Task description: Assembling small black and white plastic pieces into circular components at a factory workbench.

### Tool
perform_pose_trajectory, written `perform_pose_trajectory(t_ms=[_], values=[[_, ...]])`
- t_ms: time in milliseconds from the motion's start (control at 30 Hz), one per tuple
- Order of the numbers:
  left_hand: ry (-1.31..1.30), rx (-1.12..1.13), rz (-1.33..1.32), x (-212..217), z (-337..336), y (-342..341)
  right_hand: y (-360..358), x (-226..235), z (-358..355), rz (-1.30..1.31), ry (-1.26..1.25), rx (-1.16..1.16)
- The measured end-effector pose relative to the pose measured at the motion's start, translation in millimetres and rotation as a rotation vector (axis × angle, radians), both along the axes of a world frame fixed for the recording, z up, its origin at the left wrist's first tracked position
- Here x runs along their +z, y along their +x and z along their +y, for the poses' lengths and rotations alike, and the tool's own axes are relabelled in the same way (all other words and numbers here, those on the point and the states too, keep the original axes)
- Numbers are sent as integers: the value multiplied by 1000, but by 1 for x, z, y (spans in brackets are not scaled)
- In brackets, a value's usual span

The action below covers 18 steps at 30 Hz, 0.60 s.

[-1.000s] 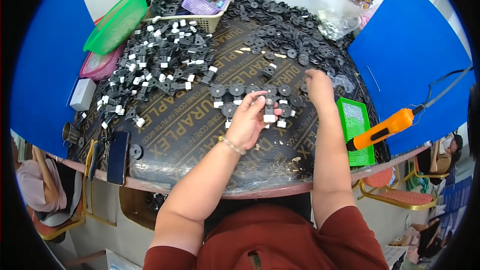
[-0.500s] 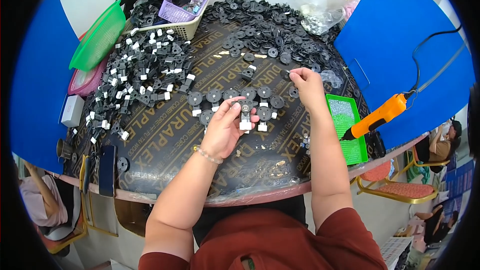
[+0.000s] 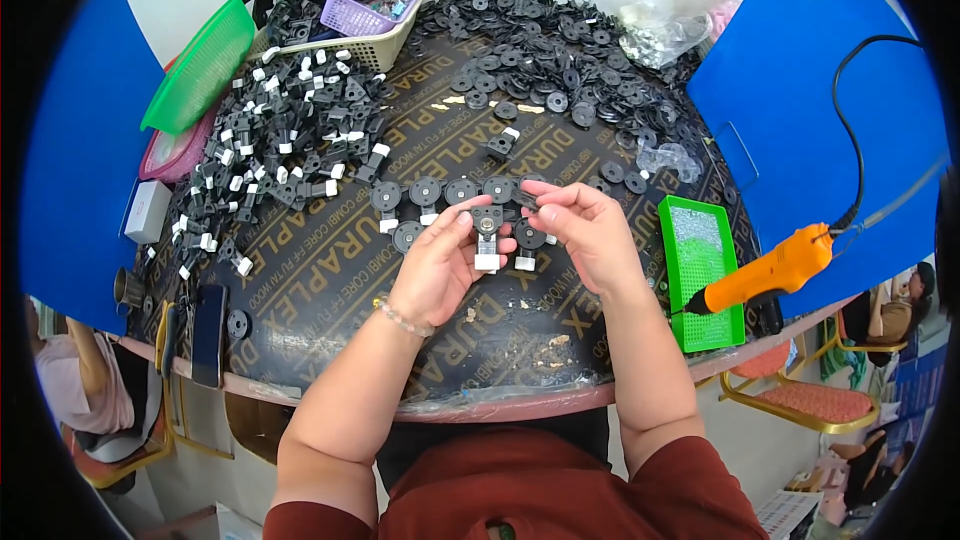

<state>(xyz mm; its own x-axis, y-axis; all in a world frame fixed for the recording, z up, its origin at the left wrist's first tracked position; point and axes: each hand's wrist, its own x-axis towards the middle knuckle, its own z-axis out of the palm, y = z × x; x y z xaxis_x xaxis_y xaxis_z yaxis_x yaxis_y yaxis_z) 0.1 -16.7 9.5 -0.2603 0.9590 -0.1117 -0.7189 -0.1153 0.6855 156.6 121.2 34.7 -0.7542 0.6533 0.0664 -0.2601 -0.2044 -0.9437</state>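
The left hand [image 3: 430, 275] grips a black bracket with a white end [image 3: 487, 227] between thumb and fingers above the dark tabletop [image 3: 330, 320], while just beside it the right hand [image 3: 597, 240] pinches a thin dark part [image 3: 525, 199] in its fingertips, both near 1 row of wheel-topped brackets [image 3: 425, 190]

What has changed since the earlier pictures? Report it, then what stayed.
The right hand has swung left and toward the body, from the edge of the black disc pile to beside the left hand, carrying a thin dark piece. The left hand still grips a black, white-tipped part; the orange screwdriver still has its tip over the green tray.
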Motion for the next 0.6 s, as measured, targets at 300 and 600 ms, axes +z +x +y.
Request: perform_pose_trajectory(t_ms=[300,600], values=[[15,-5,10,-2,0,3,-11,1,-31,-138,766,-240],[33,4,81,-7,0,5,-13,4,-36,-230,997,-238]])
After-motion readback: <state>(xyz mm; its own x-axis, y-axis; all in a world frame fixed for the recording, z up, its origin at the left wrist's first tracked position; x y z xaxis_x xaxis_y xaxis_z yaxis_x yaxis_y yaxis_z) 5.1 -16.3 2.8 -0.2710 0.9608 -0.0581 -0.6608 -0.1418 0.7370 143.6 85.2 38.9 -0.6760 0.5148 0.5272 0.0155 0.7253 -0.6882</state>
